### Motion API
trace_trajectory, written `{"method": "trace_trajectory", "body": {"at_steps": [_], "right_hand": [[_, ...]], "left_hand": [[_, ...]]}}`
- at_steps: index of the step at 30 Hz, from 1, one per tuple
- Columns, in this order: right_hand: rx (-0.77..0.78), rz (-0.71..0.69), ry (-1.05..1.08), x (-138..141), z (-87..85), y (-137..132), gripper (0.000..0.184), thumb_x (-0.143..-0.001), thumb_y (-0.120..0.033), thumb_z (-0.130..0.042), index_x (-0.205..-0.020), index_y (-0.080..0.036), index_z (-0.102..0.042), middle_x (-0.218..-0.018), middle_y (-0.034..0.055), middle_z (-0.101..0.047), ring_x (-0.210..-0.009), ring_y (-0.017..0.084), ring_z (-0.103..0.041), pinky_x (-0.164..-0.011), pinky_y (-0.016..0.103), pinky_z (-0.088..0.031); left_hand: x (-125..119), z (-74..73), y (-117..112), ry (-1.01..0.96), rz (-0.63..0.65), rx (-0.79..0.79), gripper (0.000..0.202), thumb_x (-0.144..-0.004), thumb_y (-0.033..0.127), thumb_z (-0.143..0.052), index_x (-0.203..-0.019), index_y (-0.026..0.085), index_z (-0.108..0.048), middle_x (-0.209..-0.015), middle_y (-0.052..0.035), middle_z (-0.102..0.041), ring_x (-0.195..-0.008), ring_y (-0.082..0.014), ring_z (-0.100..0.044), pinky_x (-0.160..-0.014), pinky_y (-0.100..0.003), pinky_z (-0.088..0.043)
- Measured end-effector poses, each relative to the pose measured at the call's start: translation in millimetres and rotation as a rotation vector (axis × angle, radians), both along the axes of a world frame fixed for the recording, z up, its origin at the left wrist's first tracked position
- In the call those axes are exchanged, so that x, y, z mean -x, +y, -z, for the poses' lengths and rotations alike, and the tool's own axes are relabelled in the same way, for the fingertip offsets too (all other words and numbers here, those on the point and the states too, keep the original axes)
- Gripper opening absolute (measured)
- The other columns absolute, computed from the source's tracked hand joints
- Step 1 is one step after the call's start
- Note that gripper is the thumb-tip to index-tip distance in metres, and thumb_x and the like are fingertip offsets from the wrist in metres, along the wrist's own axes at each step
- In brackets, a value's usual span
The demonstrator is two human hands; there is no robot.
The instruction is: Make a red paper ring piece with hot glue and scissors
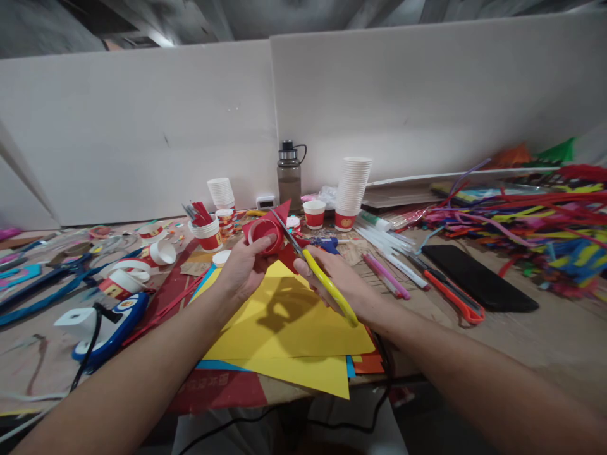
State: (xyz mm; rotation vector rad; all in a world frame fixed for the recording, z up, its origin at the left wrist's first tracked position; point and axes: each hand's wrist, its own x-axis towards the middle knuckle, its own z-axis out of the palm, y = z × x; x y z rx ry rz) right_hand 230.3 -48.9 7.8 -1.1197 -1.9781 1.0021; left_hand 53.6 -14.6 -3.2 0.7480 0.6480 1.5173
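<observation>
Red paper (283, 253) is up in the air over the middle of the counter (545, 335), a little way out from you. Closest to you, the yellow sheets (294, 328) lie flat, and one pointy corner sticks out past the counter's front edge. The space above these sheets is your best room to move.

Your left hand (244, 265) is over them. Its fingers are clenched on the red paper and on a round red cup (262, 232) pressed against it. Your right hand (341, 281) has its fingers closed through the yellow handles of the scissors (313, 268). The blades point up and to the left, with the red paper at them.

I think the cutting is only part done. Pointy red corners stick out around the round cup.

To your right, the pens (386, 275), the orange cutter (453, 294) and the black phone (478, 284) lie near your arm. To your left are cut cup rings (128, 273).

Farther back stand a stack of white cups (353, 189) and a bottle (289, 174), just before the white board (427, 95). A big pile of fuzzy sticks (535, 215) fills the far right.
</observation>
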Motion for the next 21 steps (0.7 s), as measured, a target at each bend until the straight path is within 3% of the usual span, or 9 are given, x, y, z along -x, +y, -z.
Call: {"method": "trace_trajectory", "body": {"at_steps": [9, 21], "right_hand": [[-0.004, -0.002, 0.000, -0.3, -1.2, -0.6, 0.036, -0.085, -0.056, -0.052, -0.076, -0.022, -0.046, -0.061, -0.0045, -0.046, -0.049, 0.009, -0.040, -0.044, 0.021, -0.032], [-0.007, 0.000, -0.015, 0.0, -2.6, -1.1, 0.035, -0.086, -0.055, -0.053, -0.077, -0.021, -0.049, -0.061, -0.0039, -0.047, -0.049, 0.009, -0.041, -0.044, 0.022, -0.034]], "left_hand": [[3.9, 0.9, 1.8, 0.047, 0.006, -0.012, 0.033, -0.064, 0.008, -0.073, -0.095, 0.017, -0.063, -0.084, -0.0007, -0.072, -0.073, -0.0125, -0.067, -0.069, -0.025, -0.056], [8.5, -2.1, 2.8, 0.098, 0.043, -0.030, 0.025, -0.063, 0.008, -0.073, -0.085, 0.015, -0.064, -0.077, -0.0010, -0.070, -0.062, -0.0111, -0.063, -0.058, -0.021, -0.051]]}}
